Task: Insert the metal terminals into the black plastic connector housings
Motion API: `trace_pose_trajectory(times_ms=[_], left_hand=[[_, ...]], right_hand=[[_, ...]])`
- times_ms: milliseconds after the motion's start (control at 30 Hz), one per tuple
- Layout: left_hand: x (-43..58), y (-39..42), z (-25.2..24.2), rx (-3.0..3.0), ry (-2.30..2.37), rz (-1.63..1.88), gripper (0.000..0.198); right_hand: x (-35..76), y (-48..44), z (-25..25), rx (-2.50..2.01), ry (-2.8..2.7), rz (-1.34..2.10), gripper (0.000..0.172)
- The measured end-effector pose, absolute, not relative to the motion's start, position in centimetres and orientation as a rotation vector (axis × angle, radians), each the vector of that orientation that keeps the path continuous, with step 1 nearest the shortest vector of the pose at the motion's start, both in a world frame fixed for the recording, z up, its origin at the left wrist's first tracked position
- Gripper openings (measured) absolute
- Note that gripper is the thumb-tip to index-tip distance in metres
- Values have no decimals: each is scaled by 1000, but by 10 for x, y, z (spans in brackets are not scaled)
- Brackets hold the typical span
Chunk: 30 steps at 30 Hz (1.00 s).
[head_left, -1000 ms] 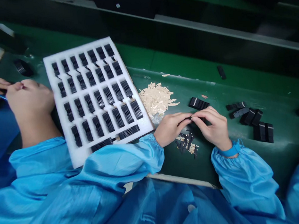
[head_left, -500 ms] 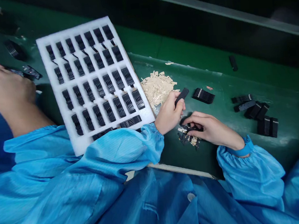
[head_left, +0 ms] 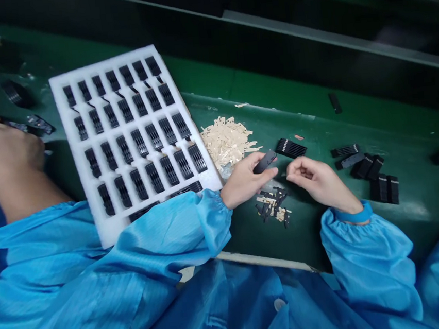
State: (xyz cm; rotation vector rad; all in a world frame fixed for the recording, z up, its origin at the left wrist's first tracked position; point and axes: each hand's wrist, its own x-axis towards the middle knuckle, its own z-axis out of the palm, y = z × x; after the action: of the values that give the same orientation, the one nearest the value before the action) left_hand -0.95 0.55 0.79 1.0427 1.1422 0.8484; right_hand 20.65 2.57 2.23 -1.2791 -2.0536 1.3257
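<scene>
left hand (head_left: pixel 244 181) grips black connector housing (head_left: pixel 265 161)
housing sits at fingertips; right hand (head_left: pixel 319 178) empty, loosely curled, just beside it

A hand could pass over the bare green bench (head_left: pixel 311 233) by its front edge, just right of the small heap of black bits (head_left: pixel 273 207). Black plastic blocks (head_left: pixel 383 190) stand in the way further right, pale paper scraps (head_left: pixel 227 142) and the white foam tray (head_left: pixel 101 62) to the left

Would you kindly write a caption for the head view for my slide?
The left hand holds a black connector beside a white foam tray; the right hand is empty.
</scene>
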Motion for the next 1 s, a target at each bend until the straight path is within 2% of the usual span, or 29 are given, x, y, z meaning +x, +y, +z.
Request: trace_pose_trajectory(times_ms=[233, 433, 533, 733, 833, 1000], left_hand=[[-13, 6, 8, 779, 981, 857, 39], [-14, 7, 8, 796, 1006, 820, 34], [-13, 7, 7, 862, 1092, 873, 31], [-13, 7, 5, 1176, 1254, 872, 24], [-12, 7, 4, 1283, 1302, 899, 23], [-11, 6, -3, 1410, 1418, 955, 19]], right_hand=[[187, 18, 4, -1200, -1990, 592, 6], [188, 17, -8, -1031, -2082, 364, 17], [187, 16, -5, -995, -2096, 399, 19], [179, 15, 9, -1148, -1866, 800, 13], [175, 15, 8, -1211, -1891, 927, 2], [171, 11, 0, -1236, -1742, 1108, 7]])
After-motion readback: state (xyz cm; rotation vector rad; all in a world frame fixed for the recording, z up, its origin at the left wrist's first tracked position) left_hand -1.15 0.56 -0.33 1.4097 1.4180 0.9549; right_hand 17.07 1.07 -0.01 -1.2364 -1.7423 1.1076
